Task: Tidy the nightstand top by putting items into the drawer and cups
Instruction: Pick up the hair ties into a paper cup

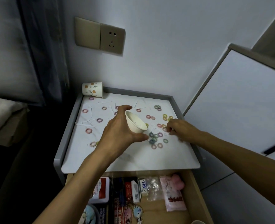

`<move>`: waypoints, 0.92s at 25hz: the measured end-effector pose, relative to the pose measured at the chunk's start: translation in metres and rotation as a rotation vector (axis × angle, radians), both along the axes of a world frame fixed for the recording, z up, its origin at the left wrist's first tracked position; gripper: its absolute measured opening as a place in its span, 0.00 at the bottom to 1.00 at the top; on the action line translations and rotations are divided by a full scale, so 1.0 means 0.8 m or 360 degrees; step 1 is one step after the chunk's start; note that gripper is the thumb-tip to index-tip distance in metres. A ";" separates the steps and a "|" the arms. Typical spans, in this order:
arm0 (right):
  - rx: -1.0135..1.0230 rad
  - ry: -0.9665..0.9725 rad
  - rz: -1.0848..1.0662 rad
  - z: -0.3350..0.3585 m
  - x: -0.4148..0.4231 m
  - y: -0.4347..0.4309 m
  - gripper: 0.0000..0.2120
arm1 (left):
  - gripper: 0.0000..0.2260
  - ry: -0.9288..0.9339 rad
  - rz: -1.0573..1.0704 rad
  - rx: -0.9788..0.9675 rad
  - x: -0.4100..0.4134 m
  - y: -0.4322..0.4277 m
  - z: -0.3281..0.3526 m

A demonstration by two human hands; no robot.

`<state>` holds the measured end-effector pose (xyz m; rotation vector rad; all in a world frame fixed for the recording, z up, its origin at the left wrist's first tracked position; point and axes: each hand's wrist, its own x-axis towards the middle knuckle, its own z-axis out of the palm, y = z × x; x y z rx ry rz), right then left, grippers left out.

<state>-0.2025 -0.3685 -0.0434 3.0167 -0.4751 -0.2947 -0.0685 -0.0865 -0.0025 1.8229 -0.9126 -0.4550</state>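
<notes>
Left hand (117, 131): gripping tilted cup (136, 122) over worktop (133, 159). Right hand (180, 129): curling fingers among rings (165, 140); cannot tell whether pinching one.

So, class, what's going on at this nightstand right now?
A person is tidying small coloured rings scattered over the nightstand top. The left hand grips a white cup, tilted with its mouth toward the rings. The right hand reaches with curled fingers into the rings on the right; whether it holds one is unclear. Many rings lie loose, a patterned cup sits at the back left corner, and the drawer below is open.
</notes>
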 end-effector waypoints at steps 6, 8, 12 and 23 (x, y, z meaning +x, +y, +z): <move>-0.0147 -0.0146 0.0092 -0.011 -0.013 0.001 0.03 | 0.42 -0.0007 0.0018 -0.0014 0.002 0.001 0.001; -0.0053 -0.0301 -0.0073 0.000 -0.006 0.010 0.03 | 0.41 -0.0009 0.0028 -0.0009 0.003 0.001 0.000; 0.0332 -0.0650 -0.0356 0.005 0.021 0.020 0.08 | 0.41 0.0001 0.0048 -0.0006 0.005 0.000 0.000; 0.0262 -0.0380 -0.0814 -0.029 0.062 0.043 0.09 | 0.40 0.0054 0.0121 -0.0037 0.009 0.003 0.000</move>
